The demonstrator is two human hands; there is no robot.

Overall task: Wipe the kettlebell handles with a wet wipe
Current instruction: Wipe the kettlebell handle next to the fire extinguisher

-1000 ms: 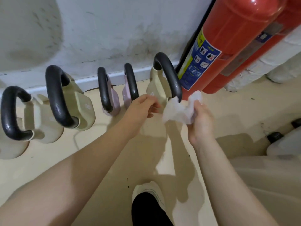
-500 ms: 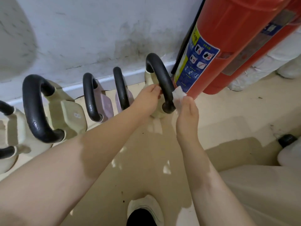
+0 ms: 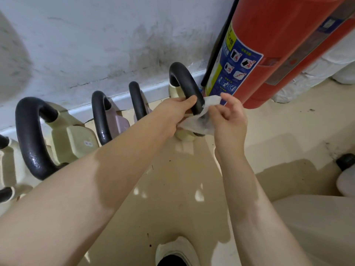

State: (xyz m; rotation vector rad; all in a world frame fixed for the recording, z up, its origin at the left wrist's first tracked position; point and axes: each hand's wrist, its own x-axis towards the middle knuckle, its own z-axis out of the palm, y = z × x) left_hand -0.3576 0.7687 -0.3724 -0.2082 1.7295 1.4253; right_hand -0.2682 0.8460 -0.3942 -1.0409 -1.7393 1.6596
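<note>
The person's left hand [image 3: 172, 114] is curling round the lower stretch of the black, pebbled loop handle [image 3: 187, 87] of the pale cream kettlebell [image 3: 185, 134] standing furthest right in the row along the wall, thumb lying across the bar; the right hand [image 3: 229, 116] is pinching the crumpled white wet wipe [image 3: 201, 121] between thumb and fingertips, the other fingers loosely spread. The wipe is draping around the handle's near end, just where it is meeting the body, touching the bar and lying between the two hands. Several things could be going wrong here, as a judgement: the wipe is being held only by an edge, so a firm stroke up the rough surface could be dragging it out of the pinch or tearing it; the left hand is covering part of the bar, so that patch may be going unwiped unless it is shifting; and the red fire extinguisher [image 3: 269, 45] is leaning just beside the handle, crowding the right hand's sweep. The wipe is already looking grey and smudged near its middle, thin and damp. Other kettlebells with similar black handles [image 3: 28, 139] are waiting to the left.
</note>
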